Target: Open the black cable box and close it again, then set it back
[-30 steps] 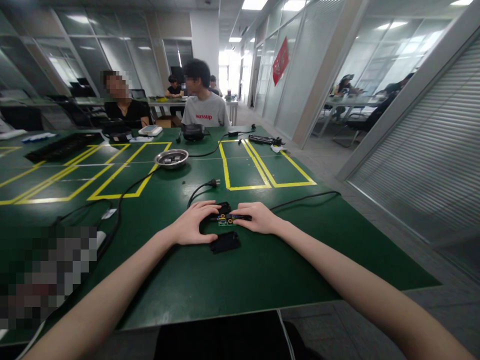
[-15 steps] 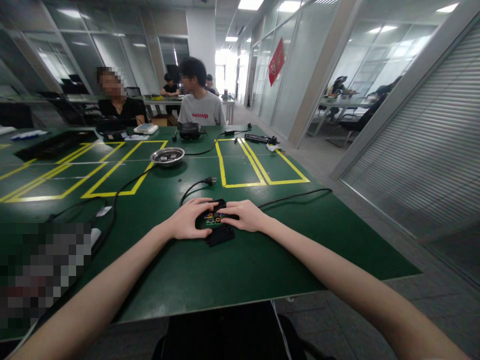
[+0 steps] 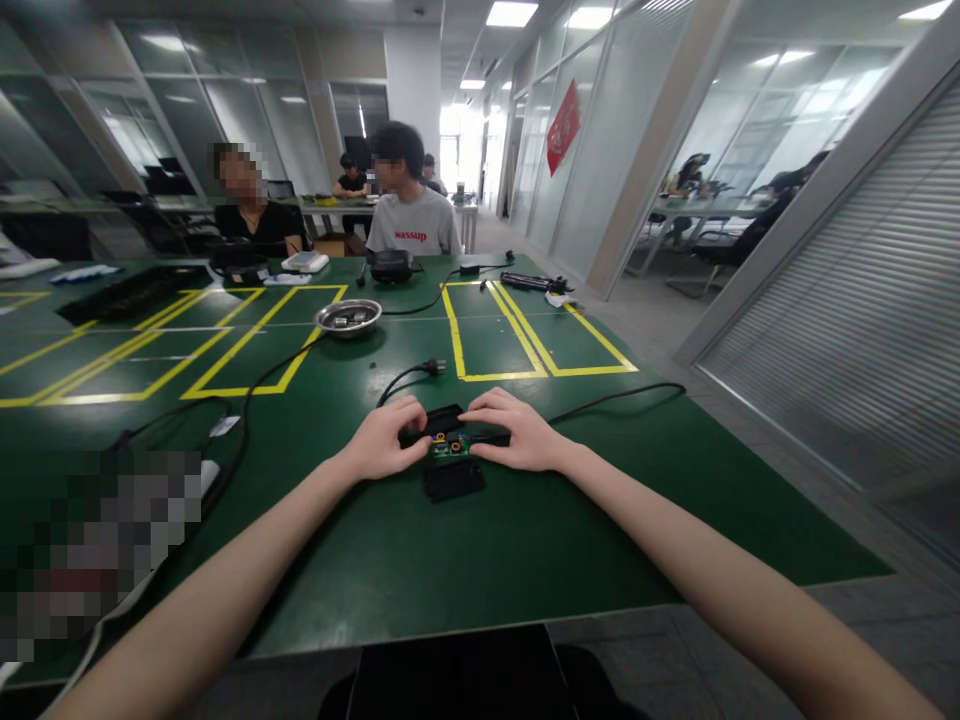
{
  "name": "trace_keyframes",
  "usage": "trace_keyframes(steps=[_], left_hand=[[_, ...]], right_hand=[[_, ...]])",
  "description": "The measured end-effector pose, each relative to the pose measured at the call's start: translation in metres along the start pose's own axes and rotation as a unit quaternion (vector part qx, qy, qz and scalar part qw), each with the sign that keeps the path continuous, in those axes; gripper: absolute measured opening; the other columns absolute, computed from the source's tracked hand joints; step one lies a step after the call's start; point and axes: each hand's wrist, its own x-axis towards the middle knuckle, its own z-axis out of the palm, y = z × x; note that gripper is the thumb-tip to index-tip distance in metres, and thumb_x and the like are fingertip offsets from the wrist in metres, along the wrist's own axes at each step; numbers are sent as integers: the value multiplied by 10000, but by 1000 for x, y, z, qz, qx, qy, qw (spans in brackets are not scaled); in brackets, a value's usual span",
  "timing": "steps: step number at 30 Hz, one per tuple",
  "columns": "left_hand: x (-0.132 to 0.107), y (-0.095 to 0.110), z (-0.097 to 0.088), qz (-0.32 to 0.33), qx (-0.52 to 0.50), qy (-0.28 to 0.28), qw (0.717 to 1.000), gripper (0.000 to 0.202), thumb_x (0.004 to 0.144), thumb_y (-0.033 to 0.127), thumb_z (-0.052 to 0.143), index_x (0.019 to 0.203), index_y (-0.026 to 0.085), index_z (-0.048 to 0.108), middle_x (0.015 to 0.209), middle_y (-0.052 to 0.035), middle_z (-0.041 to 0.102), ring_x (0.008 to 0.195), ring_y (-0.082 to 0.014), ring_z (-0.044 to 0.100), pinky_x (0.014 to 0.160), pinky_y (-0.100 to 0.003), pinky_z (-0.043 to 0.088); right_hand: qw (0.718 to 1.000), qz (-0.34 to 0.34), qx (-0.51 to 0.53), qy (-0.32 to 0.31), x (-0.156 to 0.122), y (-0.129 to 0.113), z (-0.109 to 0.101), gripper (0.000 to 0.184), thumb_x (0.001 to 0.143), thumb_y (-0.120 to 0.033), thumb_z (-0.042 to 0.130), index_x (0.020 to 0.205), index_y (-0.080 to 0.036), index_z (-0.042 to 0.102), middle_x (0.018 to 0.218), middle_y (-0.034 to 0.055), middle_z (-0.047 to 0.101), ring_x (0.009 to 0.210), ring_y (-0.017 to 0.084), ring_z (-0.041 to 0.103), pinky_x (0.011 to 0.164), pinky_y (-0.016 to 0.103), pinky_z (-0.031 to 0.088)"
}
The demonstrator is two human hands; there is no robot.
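Observation:
A small green circuit board (image 3: 450,446) with copper-coloured coils lies between my hands on the green table. My left hand (image 3: 386,440) has its fingers curled and its thumb at the board's left end. At the right end, my right hand (image 3: 517,432) holds the board with its thumb, while its forefinger reaches over to the upper black case half (image 3: 444,418). The other black case half (image 3: 454,480) lies just nearer to me, touched by neither hand. A black cord (image 3: 615,400) runs out beyond my right hand; the fingers' exact contact is partly hidden.
Beyond my hands lies a black power plug (image 3: 433,367) on its cable. Farther off are a metal bowl (image 3: 349,318) with small metal parts, yellow tape outlines (image 3: 502,378) and a folded black tripod-like item (image 3: 534,283). A blurred patch (image 3: 112,540) covers the left. People sit opposite.
My hands have spread slightly apart, showing more of the circuit board and the upper case half. My right fingers have drawn back from over the board. The whole view has shifted a little.

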Motion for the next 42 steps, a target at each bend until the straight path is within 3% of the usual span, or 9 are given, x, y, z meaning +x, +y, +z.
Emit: trace_keyframes(steps=[3, 5, 12, 23, 30, 35, 42], left_hand=[[1, 3, 1, 7, 3, -26, 1000, 239, 897, 409, 595, 788, 205, 536, 791, -5, 569, 672, -152, 542, 628, -267, 432], [1, 3, 1, 14, 5, -25, 1000, 233, 901, 395, 596, 784, 203, 535, 779, 0, 558, 660, -145, 535, 612, -259, 409], [0, -1, 7, 4, 20, -1, 1000, 175, 921, 326, 572, 801, 200, 569, 803, -14, 591, 710, -159, 575, 644, -261, 440], [-1, -5, 10, -6, 11, -13, 1000, 229, 971, 341, 549, 968, 197, 727, 1036, -67, 687, 944, -209, 686, 842, -315, 544], [-4, 4, 12, -39, 2, -29, 999, 232, 990, 315, 527, 947, 196, 721, 902, -33, 691, 751, -169, 659, 683, -267, 492], [-6, 7, 14, -50, 5, -26, 998, 212, 988, 298, 510, 931, 194, 687, 882, -27, 692, 755, -176, 662, 682, -266, 477], [-9, 11, 12, -53, 2, -34, 998, 203, 1002, 276, 509, 941, 199, 686, 882, -26, 688, 747, -164, 658, 676, -249, 478]], right_hand=[[999, -3, 31, -23, 0, 1, 0, 700, 832, -545, 807, 1426, -227, 618, 1383, 163, 628, 1298, 326, 555, 1115, 544, 460], [998, 0, 44, -51, 0, -1, 2, 779, 806, -540, 830, 1472, -226, 576, 1430, 168, 603, 1353, 335, 525, 1154, 560, 427], [996, 11, 23, -88, 0, -12, 10, 743, 789, -309, 743, 1483, -157, 526, 1444, 198, 558, 1470, 360, 395, 1210, 579, 362], [992, 67, -7, -106, -1, -20, 14, 805, 786, -302, 664, 1547, -137, 462, 1545, 208, 481, 1415, 348, 480, 1206, 531, 380], [995, 66, -21, -77, 0, -24, 21, 801, 771, -270, 636, 1537, -121, 459, 1503, 218, 518, 1376, 359, 499, 1188, 565, 394], [994, 73, -24, -80, 0, -28, 22, 856, 771, -257, 606, 1578, -83, 379, 1520, 233, 495, 1389, 352, 482, 1191, 543, 403], [993, 76, -29, -90, 1, -32, 23, 784, 772, -233, 589, 1527, -66, 461, 1495, 230, 521, 1372, 343, 497, 1200, 534, 398]])
